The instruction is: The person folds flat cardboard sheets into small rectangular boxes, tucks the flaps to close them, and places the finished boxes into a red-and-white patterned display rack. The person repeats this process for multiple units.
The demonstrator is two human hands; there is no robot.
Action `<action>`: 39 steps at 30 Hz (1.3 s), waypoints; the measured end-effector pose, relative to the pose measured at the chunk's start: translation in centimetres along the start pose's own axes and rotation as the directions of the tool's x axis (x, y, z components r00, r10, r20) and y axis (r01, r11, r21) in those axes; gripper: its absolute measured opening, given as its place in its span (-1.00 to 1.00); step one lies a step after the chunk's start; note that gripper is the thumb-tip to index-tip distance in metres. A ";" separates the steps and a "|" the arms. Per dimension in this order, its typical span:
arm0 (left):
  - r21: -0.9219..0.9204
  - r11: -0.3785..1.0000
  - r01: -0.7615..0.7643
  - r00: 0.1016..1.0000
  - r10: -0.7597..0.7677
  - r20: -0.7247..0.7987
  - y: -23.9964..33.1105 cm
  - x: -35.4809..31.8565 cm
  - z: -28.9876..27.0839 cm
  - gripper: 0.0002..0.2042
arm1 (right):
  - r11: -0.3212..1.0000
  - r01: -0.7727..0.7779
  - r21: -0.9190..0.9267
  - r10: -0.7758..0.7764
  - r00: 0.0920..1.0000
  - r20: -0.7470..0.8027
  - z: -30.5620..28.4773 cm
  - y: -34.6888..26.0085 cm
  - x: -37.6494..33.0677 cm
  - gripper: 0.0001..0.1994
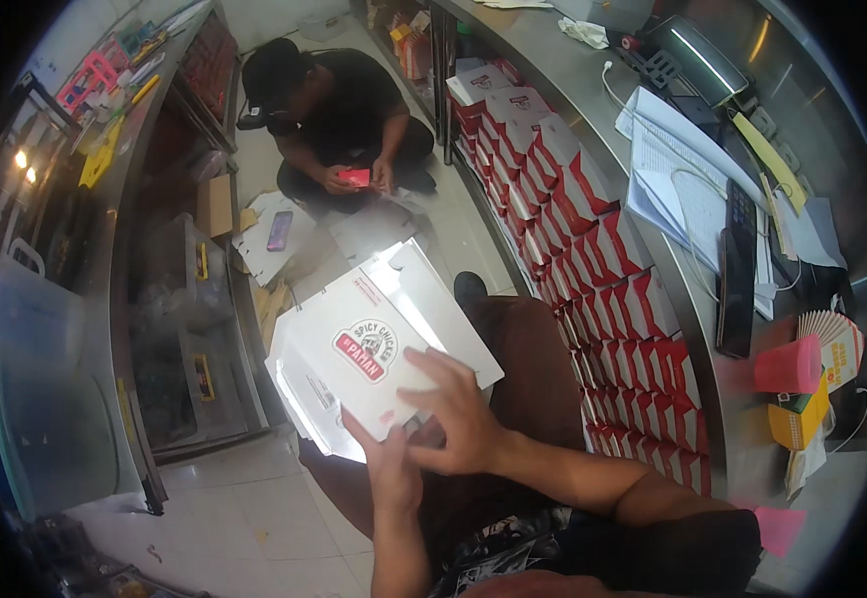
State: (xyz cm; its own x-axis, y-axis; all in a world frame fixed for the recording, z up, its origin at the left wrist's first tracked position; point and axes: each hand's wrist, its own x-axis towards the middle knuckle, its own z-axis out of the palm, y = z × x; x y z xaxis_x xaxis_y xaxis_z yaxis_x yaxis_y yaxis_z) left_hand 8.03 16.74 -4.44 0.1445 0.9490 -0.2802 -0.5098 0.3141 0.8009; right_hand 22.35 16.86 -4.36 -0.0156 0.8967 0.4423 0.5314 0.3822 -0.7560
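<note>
A flat, unfolded white carton with a red and black printed emblem lies over my lap, on top of more white card sheets. My right hand rests on its near right part, fingers spread over the printed face and thumb toward the near edge. Beside it, my left hand grips the near edge, one finger reaching up along the card. The palm side of my left hand is hidden. Both hands almost meet at the carton's near corner.
Another person sits on the floor ahead, holding a small red piece. A phone lies on card near them. Folded red and white boxes fill the shelf at right, under a steel counter with papers and a pink cup. Plastic bins stand left.
</note>
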 end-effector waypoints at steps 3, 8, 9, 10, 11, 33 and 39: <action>0.051 0.999 0.014 0.984 -0.005 -0.180 0.3 4.0 0.6 -0.33 | 0.992 0.058 0.109 -0.066 0.995 0.069 -1.0 1.6 0.4 -0.43; 0.084 0.995 -0.062 0.992 0.071 -0.107 1.3 13.0 3.7 -0.31 | 0.756 -0.582 -0.299 0.519 0.812 -0.268 -7.4 10.7 -2.9 -0.29; 0.137 0.990 -0.026 0.998 0.034 -0.056 1.5 15.6 5.2 -0.32 | 0.629 -0.625 -0.461 0.587 0.772 -0.245 -7.6 12.8 -4.8 -0.26; 0.188 0.982 0.025 1.000 -0.027 0.008 1.0 18.7 7.3 -0.33 | 0.458 -0.646 -0.611 0.662 0.707 -0.251 -7.5 14.7 -7.9 -0.22; 0.236 0.972 0.015 0.996 -0.034 0.080 0.3 21.7 9.1 -0.36 | 0.291 -0.612 -0.735 0.722 0.645 -0.252 -7.5 15.7 -9.4 -0.18; 0.641 0.486 -0.593 0.708 -0.064 0.703 -15.8 43.9 36.0 -0.20 | 0.302 -0.869 -0.392 0.910 0.385 -0.152 -8.0 19.8 0.5 0.02; 0.671 0.454 -0.586 0.732 -0.059 0.679 -11.5 40.4 25.0 -0.39 | 0.453 -0.802 -0.390 0.798 0.560 -0.224 -6.4 21.2 1.5 -0.13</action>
State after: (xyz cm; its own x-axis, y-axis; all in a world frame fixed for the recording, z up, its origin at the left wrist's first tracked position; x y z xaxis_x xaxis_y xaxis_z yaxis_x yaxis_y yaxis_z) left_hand 40.96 52.15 -11.73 0.7114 0.6947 0.1067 0.2532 -0.3949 0.8831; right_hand 38.98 24.87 -16.63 0.6046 0.7569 -0.2480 0.5834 -0.6328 -0.5091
